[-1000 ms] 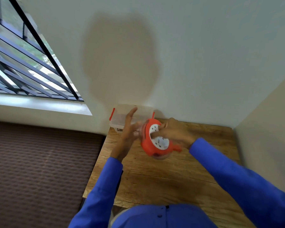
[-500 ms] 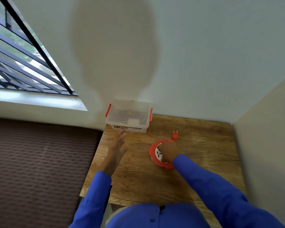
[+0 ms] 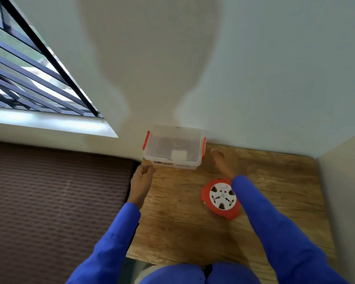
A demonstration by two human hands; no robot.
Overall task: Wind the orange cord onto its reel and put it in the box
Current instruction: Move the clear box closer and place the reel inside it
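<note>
The orange reel (image 3: 217, 198) with its white socket face lies flat on the wooden table (image 3: 178, 222), partly behind my right sleeve. No loose cord shows. A clear plastic box (image 3: 173, 147) with orange side latches and a closed lid stands at the table's far left corner against the wall. My left hand (image 3: 140, 179) hovers just below the box's front left corner, fingers curled, holding nothing. My right hand (image 3: 221, 163) is beside the box's right end, fingers apart and blurred, not touching the reel.
A wall runs behind the table and another closes its right side (image 3: 340, 191). The table's left edge drops to a brown ribbed floor mat (image 3: 57, 201). A barred window (image 3: 25, 78) is at the upper left.
The reel went from being held in both hands to lying on the table, and my right hand let go of it. Both hands have moved up to the box's two ends.
</note>
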